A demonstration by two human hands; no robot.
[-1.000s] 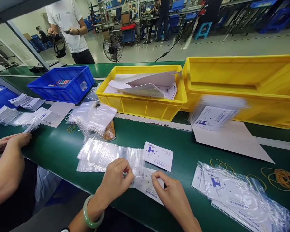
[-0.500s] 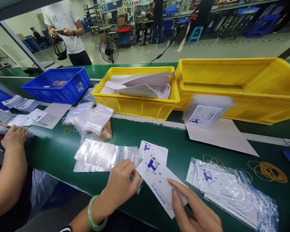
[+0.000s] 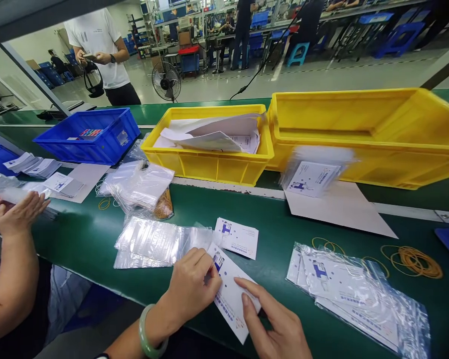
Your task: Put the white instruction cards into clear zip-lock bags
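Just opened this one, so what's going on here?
A person's right hand holds a printed card over the green table; the curled left hand is at the card's left edge, and whether it grips anything is hard to see. Clear bags lie beyond the left hand, with loose cards just past the held one. Bagged cards lie to the right; a co-worker's hands show at far left.

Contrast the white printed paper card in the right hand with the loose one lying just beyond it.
The held white printed paper card is gripped by the right hand; the lying white printed paper card rests on the green table. The held card slants steeply in view; the lying card, slightly. Both carry blue artwork and dots.
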